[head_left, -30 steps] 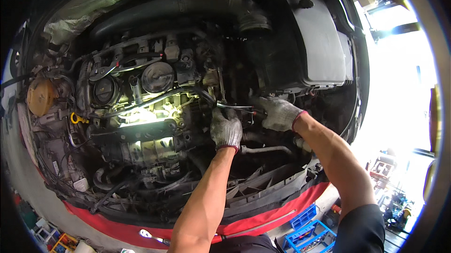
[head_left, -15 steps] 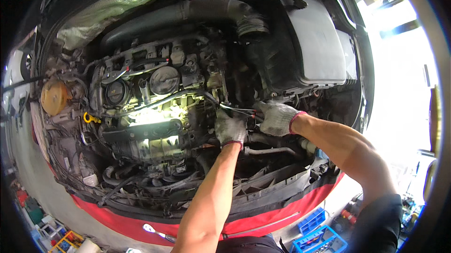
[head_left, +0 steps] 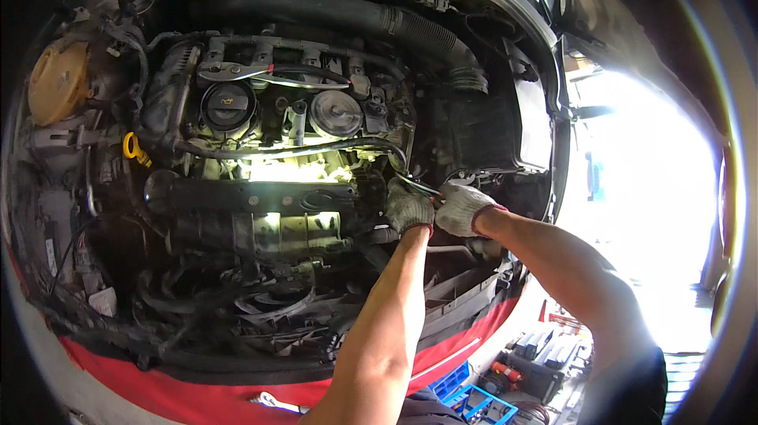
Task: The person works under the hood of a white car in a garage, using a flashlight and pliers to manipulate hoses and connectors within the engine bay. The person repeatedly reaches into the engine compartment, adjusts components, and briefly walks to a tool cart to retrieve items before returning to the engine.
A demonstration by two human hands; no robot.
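Note:
Below the end of a black hose [head_left: 347,145] on the car engine [head_left: 253,220], my gloved left hand [head_left: 407,205] is closed, fingertips largely hidden, so what it grips is unclear. Just to its right, my gloved right hand [head_left: 460,209] grips the handles of silver pliers [head_left: 420,186] with red on them; their silver part reaches over my left hand toward the hose. Another pair of pliers with dark and red handles [head_left: 229,72] lies across the engine top, above an oil filler cap [head_left: 227,107].
A ribbed intake duct [head_left: 339,14], black airbox [head_left: 493,137] and yellow dipstick ring [head_left: 134,147] surround the work. A ratchet [head_left: 272,400] lies on the red fender cover [head_left: 181,381]. Blue crates [head_left: 478,401] and assorted tools stand on the floor at lower right, beside a bright opening.
My view has shifted, taking in more of the underside of the hood. My right hand has come closer to my left, and the pliers now slope more steeply down to the right.

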